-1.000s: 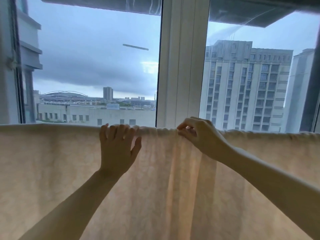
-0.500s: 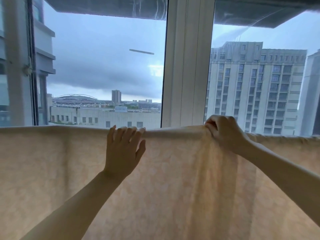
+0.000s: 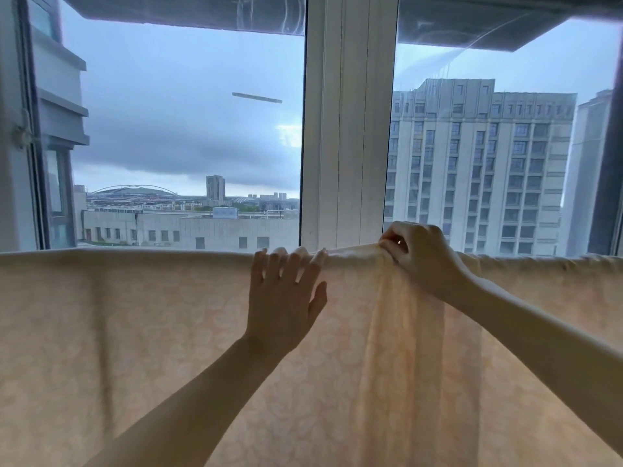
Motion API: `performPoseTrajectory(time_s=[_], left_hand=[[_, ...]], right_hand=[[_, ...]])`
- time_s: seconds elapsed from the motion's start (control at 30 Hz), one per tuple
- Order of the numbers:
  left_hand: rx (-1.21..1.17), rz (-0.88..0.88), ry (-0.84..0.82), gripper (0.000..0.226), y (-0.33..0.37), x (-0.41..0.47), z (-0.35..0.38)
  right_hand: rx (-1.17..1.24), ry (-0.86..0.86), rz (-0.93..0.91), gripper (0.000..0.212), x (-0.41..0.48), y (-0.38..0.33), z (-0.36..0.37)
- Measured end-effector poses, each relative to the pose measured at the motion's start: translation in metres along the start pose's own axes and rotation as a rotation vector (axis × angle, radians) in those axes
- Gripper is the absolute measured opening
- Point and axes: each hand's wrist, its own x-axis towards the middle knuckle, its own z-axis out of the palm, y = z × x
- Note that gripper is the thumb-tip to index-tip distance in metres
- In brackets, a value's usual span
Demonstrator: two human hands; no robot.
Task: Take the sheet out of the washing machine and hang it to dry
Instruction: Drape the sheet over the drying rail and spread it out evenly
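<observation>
Our right grip (image 3: 418, 261) pinches the bunched top of the sheet (image 3: 135, 332), strung left-right; our left grip (image 3: 283, 298), spread flat, presses beside.

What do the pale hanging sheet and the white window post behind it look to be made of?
The pale peach patterned sheet looks like thin woven cloth, matte: daylight glows through it and it drapes in soft folds. The white vertical window post looks like smooth, slightly glossy painted metal or plastic, which one unclear: straight ridged profile.
</observation>
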Motion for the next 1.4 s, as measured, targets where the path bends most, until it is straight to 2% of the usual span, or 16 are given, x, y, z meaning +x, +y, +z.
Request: performPoseTrajectory(time_s=[0.13, 0.27, 0.53, 0.77, 0.83, 0.9, 1.0, 1.1, 1.27, 1.4], left_hand=[[0.004, -0.013, 0.061, 0.04, -0.003, -0.003, 0.005], [-0.006, -0.022, 0.076, 0.039, -0.005, -0.003, 0.008], [-0.027, -0.024, 0.138, 0.036, -0.002, -0.002, 0.011], [-0.023, -0.016, 0.15, 0.035, -0.005, -0.001, 0.015], [-0.029, -0.022, 0.159, 0.035, -0.003, 0.0, 0.016], [-0.031, -0.035, 0.163, 0.035, 0.0, 0.0, 0.015], [-0.023, -0.035, 0.156, 0.035, 0.0, 0.0, 0.013], [-0.018, -0.031, 0.143, 0.035, -0.003, -0.002, 0.011], [-0.014, -0.027, 0.137, 0.035, -0.005, -0.003, 0.008], [-0.033, -0.031, 0.139, 0.035, -0.001, -0.001, 0.006]], right_hand=[[0.13, 0.018, 0.033, 0.01, -0.01, 0.001, -0.008], [0.091, -0.047, 0.077, 0.021, -0.025, 0.01, -0.014], [0.001, -0.032, 0.022, 0.01, -0.021, 0.021, -0.014], [-0.146, 0.02, 0.306, 0.018, -0.027, 0.067, -0.035], [-0.208, 0.019, 0.266, 0.014, -0.029, 0.063, -0.04], [-0.173, 0.018, 0.154, 0.006, -0.028, 0.047, -0.039], [-0.055, -0.034, 0.035, 0.005, -0.029, 0.021, -0.032], [-0.093, -0.074, -0.048, 0.008, -0.031, 0.011, -0.022], [-0.038, -0.03, -0.029, 0.005, -0.033, 0.015, -0.018], [0.074, -0.03, 0.114, 0.011, -0.032, 0.026, -0.018]])
